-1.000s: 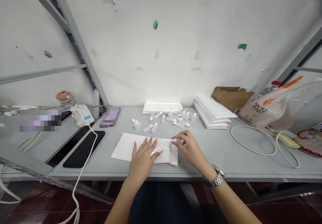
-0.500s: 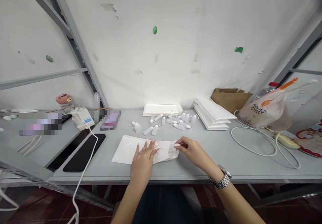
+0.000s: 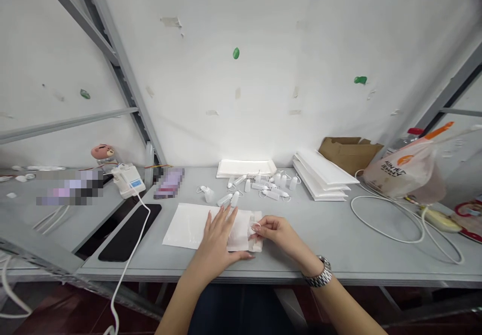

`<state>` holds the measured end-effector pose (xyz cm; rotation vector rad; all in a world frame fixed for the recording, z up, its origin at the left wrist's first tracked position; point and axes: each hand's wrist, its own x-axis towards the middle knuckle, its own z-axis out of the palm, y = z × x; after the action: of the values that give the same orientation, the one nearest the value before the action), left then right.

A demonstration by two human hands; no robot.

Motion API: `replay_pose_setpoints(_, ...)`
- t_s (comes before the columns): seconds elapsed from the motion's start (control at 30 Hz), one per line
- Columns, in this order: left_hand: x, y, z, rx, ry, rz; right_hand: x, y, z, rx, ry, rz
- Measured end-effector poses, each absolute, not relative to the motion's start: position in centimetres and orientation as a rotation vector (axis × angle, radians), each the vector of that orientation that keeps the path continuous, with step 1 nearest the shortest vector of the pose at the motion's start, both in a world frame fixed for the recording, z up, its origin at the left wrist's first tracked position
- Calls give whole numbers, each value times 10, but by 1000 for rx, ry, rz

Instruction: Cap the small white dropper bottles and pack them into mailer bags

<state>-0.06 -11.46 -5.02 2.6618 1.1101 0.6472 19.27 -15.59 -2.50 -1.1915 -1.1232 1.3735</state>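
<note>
White mailer (image 3: 199, 227) on grey tabletop (image 3: 331, 239); black mat (image 3: 130, 232), brown cardboard (image 3: 350, 154), white bag (image 3: 402, 169) with orange print.

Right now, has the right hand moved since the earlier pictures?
Yes. The right hand is now closer to the table's front edge and farther left of the white stack.

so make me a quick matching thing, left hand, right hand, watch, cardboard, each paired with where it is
1. left hand
2. right hand
3. watch
4. cardboard

a. on the right wrist
b. behind the white stack
c. flat on the mailer
d. at the mailer's right end

Pairs: 1c, 2d, 3a, 4b
</note>
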Motion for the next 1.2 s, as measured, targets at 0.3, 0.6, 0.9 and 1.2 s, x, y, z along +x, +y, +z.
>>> replay_pose_setpoints(0.3, 19, -110, -41, 2783, 1147, 780, 189, -159, -25, -1114, -1136, 1375)
replay_pose_setpoints(0.6, 25, -119, -40, 2708, 1217, 988, 194, -152, -38, -1437, -1182, 836)
replay_pose_setpoints(0.9, 19, -132, -36, 2699, 1134, 901, 199, -159, -23, -1296, -1193, 1270)
replay_pose_setpoints(1.2, -8, -120, -23, 2734, 1261, 707, 218, -162, -5, -1273, -1148, 1156)
